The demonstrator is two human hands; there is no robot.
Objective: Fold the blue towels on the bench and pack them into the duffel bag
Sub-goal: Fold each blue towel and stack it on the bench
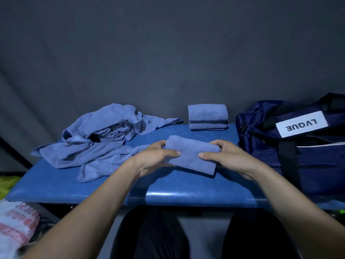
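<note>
A folded blue towel (192,155) is held just above the blue bench (112,186), in the middle. My left hand (155,157) grips its left end, thumb on top. My right hand (225,156) grips its right end the same way. Behind it, at the bench's far edge, two folded blue towels (208,116) lie stacked. A heap of unfolded blue towels (104,135) covers the left part of the bench. The navy duffel bag (298,146) with a white label stands at the right end.
A dark grey cloth backdrop (168,53) hangs behind the bench. A white printed plastic bag (15,223) and something yellow (7,184) lie on the floor at the left. My knees in dark trousers are below the bench's front edge.
</note>
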